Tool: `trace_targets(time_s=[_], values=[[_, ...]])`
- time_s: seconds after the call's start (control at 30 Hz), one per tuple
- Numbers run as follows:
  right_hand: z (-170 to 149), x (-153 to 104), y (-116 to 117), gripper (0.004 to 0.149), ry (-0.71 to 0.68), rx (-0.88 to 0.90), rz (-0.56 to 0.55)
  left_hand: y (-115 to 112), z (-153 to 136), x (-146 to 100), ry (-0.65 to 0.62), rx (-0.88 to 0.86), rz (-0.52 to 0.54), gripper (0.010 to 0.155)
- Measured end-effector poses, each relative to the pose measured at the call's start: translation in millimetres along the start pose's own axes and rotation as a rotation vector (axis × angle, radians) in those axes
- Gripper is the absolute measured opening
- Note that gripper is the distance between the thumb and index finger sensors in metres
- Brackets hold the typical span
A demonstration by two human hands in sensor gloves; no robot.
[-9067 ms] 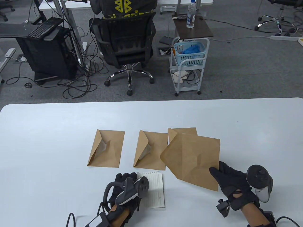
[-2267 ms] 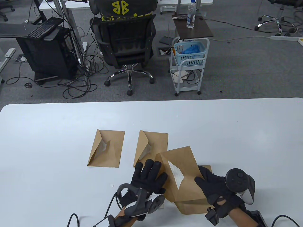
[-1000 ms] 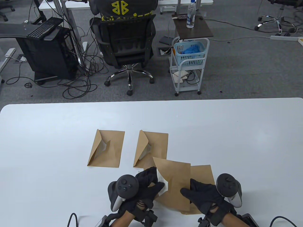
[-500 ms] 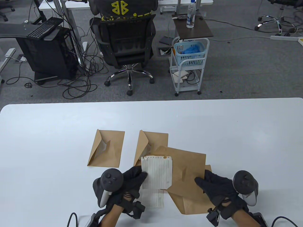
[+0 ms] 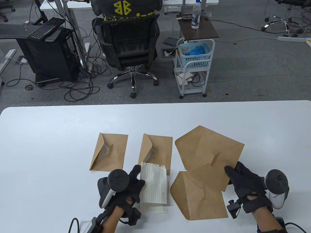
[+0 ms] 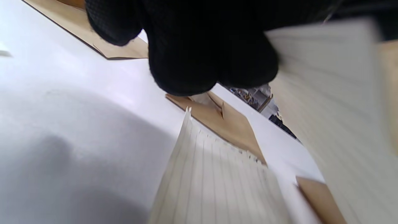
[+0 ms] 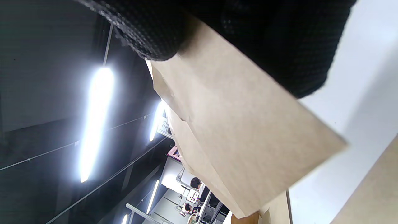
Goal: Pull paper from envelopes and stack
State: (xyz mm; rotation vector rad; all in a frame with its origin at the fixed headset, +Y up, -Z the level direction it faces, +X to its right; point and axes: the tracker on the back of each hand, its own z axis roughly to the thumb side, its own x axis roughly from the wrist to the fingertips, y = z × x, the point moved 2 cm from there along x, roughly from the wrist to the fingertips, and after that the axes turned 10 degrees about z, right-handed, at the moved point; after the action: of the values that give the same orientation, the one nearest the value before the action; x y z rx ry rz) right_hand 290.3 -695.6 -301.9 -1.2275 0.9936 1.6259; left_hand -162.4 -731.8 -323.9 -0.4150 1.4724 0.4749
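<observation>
My left hand (image 5: 135,179) pinches a lined white sheet (image 5: 154,185) by its left edge, just over another lined sheet (image 5: 158,209) lying on the table. In the left wrist view the held sheet (image 6: 335,109) is blurred at the right and the lying sheet (image 6: 217,183) is below. My right hand (image 5: 234,172) grips the near right corner of an open brown envelope (image 5: 209,149), raised off the table; it also shows in the right wrist view (image 7: 242,133). A flat brown envelope (image 5: 200,195) lies below it. Two more envelopes, left (image 5: 108,152) and middle (image 5: 156,151), show white paper inside.
The white table (image 5: 48,136) runs wide to the left and far side. Its near edge is by my wrists. Beyond the far edge are an office chair (image 5: 128,46) and a small cart (image 5: 193,68) on the floor.
The left hand has pulled the sheet free and brought it down and nearer, over the lying sheet. The right hand has swung the emptied envelope up and to the right.
</observation>
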Motion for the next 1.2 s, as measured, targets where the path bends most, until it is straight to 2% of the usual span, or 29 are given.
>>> trace_targets(time_s=[0.07,0.17,0.3,0.53,0.63,0.97,1.1,1.2], values=[[1.4,-0.3,1.7,0.04,-0.006,-0.005,0.007,-3.2,2.7,-0.7,-0.025,0.052,0.004,0.072],[2.0,-0.3,5.1,0.04,-0.008,-0.025,0.017,-10.8,6.8,-1.5,-0.05,0.111,-0.03,0.066],[2.1,-0.3,8.0,0.041,-0.007,-0.035,0.024,-23.4,15.5,-4.0,-0.104,0.276,-0.067,0.044],[0.9,0.1,10.9,0.04,-0.005,-0.048,0.036,-44.2,31.1,-8.1,-0.192,0.578,-0.072,0.047],[1.3,0.0,12.3,0.04,-0.003,-0.047,0.043,-52.4,32.0,-10.6,-0.173,0.664,-0.139,0.052],[-1.2,0.8,14.1,0.04,0.017,-0.059,0.048,-51.0,28.9,-10.4,-0.136,0.622,-0.171,0.052],[-1.1,1.0,15.5,0.041,0.022,-0.055,0.057,-49.3,27.7,-8.5,-0.131,0.595,-0.2,0.055],[-1.7,0.7,15.6,0.041,0.038,-0.062,0.066,-41.6,29.5,-6.4,-0.135,0.552,-0.213,0.063]])
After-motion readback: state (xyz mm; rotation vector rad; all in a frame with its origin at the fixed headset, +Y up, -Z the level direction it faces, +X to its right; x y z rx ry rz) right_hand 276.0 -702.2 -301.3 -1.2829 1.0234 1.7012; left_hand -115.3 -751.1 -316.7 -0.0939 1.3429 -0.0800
